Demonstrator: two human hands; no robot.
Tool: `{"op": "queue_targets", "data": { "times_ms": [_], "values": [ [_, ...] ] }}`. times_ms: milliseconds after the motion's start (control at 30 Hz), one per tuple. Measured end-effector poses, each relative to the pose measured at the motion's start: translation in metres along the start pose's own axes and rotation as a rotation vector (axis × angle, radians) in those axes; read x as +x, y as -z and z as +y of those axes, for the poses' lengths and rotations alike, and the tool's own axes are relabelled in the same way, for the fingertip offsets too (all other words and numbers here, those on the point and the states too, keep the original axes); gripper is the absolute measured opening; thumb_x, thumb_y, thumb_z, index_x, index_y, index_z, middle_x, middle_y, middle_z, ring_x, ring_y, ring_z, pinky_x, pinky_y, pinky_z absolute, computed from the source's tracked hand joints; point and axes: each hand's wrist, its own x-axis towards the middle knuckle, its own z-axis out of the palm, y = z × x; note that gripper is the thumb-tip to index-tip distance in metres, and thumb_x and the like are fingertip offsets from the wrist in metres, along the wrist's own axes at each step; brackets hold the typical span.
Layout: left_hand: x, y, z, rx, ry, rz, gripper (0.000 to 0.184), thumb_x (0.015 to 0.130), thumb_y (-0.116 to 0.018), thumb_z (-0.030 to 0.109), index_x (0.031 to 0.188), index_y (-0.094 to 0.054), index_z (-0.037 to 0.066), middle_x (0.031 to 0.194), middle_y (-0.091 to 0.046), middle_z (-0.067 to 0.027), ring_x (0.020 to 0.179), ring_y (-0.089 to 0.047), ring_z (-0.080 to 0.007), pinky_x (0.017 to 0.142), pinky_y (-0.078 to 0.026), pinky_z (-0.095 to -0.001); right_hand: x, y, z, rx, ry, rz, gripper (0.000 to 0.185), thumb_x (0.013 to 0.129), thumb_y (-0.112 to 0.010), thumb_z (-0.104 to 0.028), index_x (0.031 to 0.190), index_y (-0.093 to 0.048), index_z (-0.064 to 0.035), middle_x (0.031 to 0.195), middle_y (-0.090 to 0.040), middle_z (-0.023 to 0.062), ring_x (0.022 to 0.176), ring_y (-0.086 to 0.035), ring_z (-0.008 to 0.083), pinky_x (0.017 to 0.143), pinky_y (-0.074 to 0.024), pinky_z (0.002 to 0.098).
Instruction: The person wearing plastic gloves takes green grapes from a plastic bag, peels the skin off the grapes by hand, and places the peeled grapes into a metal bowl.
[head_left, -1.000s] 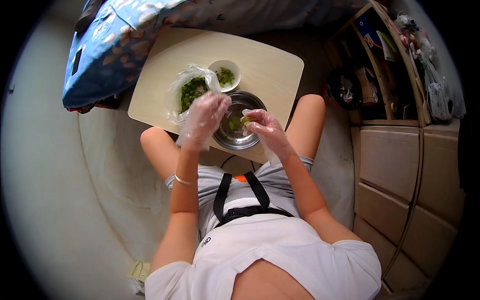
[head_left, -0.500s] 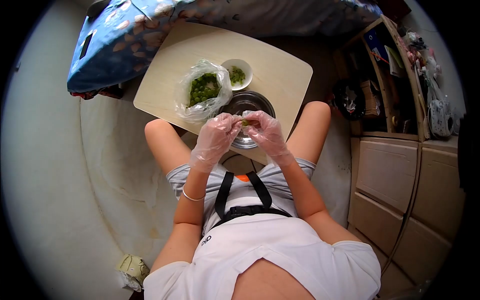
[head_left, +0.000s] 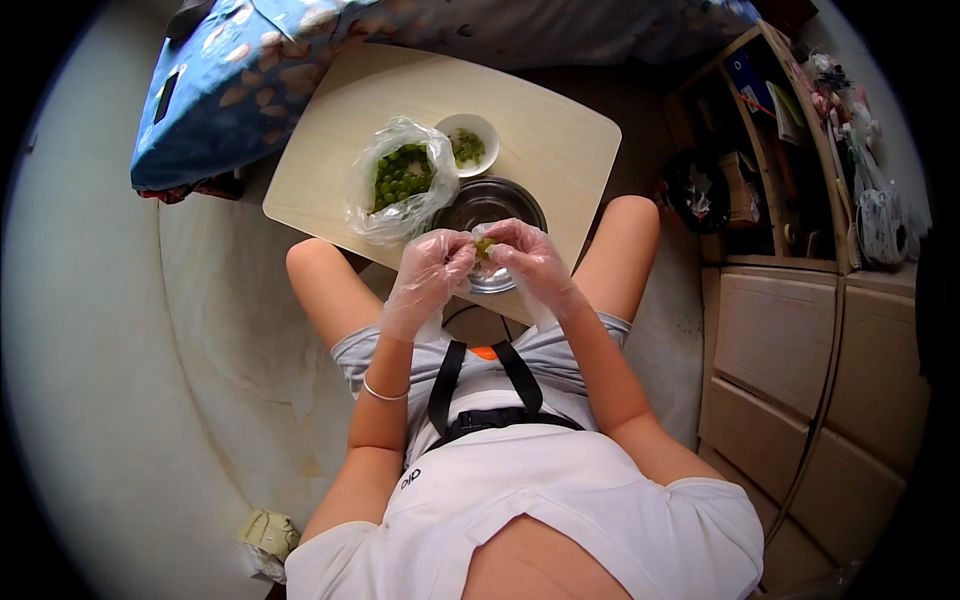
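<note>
Both my hands wear clear plastic gloves and meet over the near edge of a steel bowl. My right hand pinches a small green grape. Against its left side, my left hand is closed at the fingertips; whatever it may hold is hidden. A clear plastic bag of green grapes lies open to the left of the steel bowl. Behind that bowl stands a white bowl with small green pieces in it.
The bowls and bag stand on a pale low table between my knees. A bed with a blue floral cover is beyond it. On the right are wooden shelves, a black-lined bin and drawers.
My left hand has come back from beside the bag to meet my right hand. Both hands have drawn to the bowl's near edge, and the grape now shows between them.
</note>
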Motion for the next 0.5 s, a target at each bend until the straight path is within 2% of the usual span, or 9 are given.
{"op": "queue_targets", "data": {
  "times_ms": [67,100,167,233,300,333,400,433,500],
  "values": [
    [0.001,0.002,0.011,-0.288,0.308,-0.074,0.016,0.095,-0.061,0.014,0.098,-0.063,-0.001,0.079,-0.06,-0.0012,0.069,-0.057,-0.0067,0.061,-0.05,-0.0227,-0.002,-0.002,-0.003,0.125,-0.047,0.011,0.023,0.091,-0.062,-0.007,0.112,-0.059,0.0009,0.104,-0.064,0.0092,0.089,-0.064,0.0156,0.079,-0.0533,0.0275],
    [0.0,0.003,0.011,-0.287,0.308,-0.074,0.016,0.095,-0.061,0.014,0.098,-0.063,-0.001,0.079,-0.06,-0.0012,0.069,-0.057,-0.0067,0.061,-0.05,-0.0227,-0.002,-0.003,-0.005,0.249,-0.096,0.02,0.023,0.092,-0.061,-0.009,0.113,-0.059,0.0003,0.105,-0.063,0.0093,0.09,-0.063,0.0149,0.078,-0.053,0.0272],
    [-0.002,0.004,0.011,-0.535,0.363,-0.103,0.018,0.094,-0.062,0.017,0.099,-0.064,0.0,0.079,-0.06,-0.0013,0.068,-0.057,-0.0075,0.059,-0.049,-0.0218,0.001,0.01,0.007,0.37,-0.148,-0.045,0.025,0.092,-0.06,-0.009,0.114,-0.058,0.0008,0.108,-0.063,0.0098,0.094,-0.063,0.0153,0.08,-0.0536,0.0284],
    [-0.002,0.004,0.008,-0.535,0.354,-0.102,0.019,0.094,-0.063,0.018,0.099,-0.064,0.0,0.079,-0.06,-0.0012,0.067,-0.056,-0.0072,0.059,-0.048,-0.0218,0.002,0.008,0.005,0.491,-0.201,-0.112,0.026,0.092,-0.059,-0.009,0.116,-0.057,0.0013,0.111,-0.062,0.0102,0.099,-0.062,0.0157,0.083,-0.0541,0.0296],
    [-0.001,0.004,0.006,-0.536,0.345,-0.101,0.02,0.094,-0.063,0.019,0.099,-0.064,0.0,0.08,-0.061,-0.0012,0.067,-0.055,-0.0069,0.058,-0.048,-0.0217,0.001,0.001,0.001,0.372,-0.158,-0.008,0.027,0.092,-0.061,-0.009,0.117,-0.057,0.0011,0.111,-0.062,0.0091,0.098,-0.061,0.0146,0.082,-0.0534,0.028],
    [-0.001,0.003,0.006,-0.427,0.324,-0.07,0.02,0.094,-0.063,0.019,0.099,-0.064,0.0,0.08,-0.061,-0.0013,0.067,-0.055,-0.0067,0.058,-0.048,-0.0217,0.001,-0.002,-0.002,0.37,-0.158,-0.009,0.027,0.092,-0.061,-0.009,0.117,-0.057,0.0011,0.111,-0.062,0.0091,0.098,-0.061,0.0146,0.082,-0.0534,0.028],
    [0.0,0.002,0.003,-0.319,0.302,-0.042,0.019,0.093,-0.063,0.019,0.099,-0.064,0.0,0.08,-0.061,-0.0014,0.067,-0.055,-0.0066,0.058,-0.047,-0.0216,-0.001,-0.005,-0.005,-0.107,-0.028,0.037,0.027,0.092,-0.063,-0.008,0.116,-0.057,0.0004,0.111,-0.061,0.0091,0.098,-0.061,0.0133,0.081,-0.0523,0.0261],
    [-0.001,0.002,0.0,-0.25,0.241,-0.062,0.018,0.094,-0.063,0.018,0.099,-0.064,0.0,0.081,-0.061,-0.0012,0.066,-0.054,-0.0066,0.058,-0.047,-0.0215,-0.001,-0.006,-0.004,-0.108,-0.027,0.039,0.027,0.092,-0.063,-0.008,0.116,-0.057,0.0004,0.111,-0.061,0.0091,0.098,-0.061,0.0133,0.081,-0.0523,0.0261],
    [-0.001,0.003,-0.004,-0.182,0.18,-0.082,0.017,0.094,-0.062,0.017,0.099,-0.064,0.001,0.081,-0.061,-0.001,0.066,-0.054,-0.0065,0.058,-0.047,-0.0215,-0.001,-0.007,-0.004,-0.228,0.025,0.032,0.023,0.091,-0.063,-0.007,0.113,-0.057,-0.0007,0.105,-0.062,0.0078,0.089,-0.061,0.0114,0.075,-0.0515,0.0249]
  ]
}}
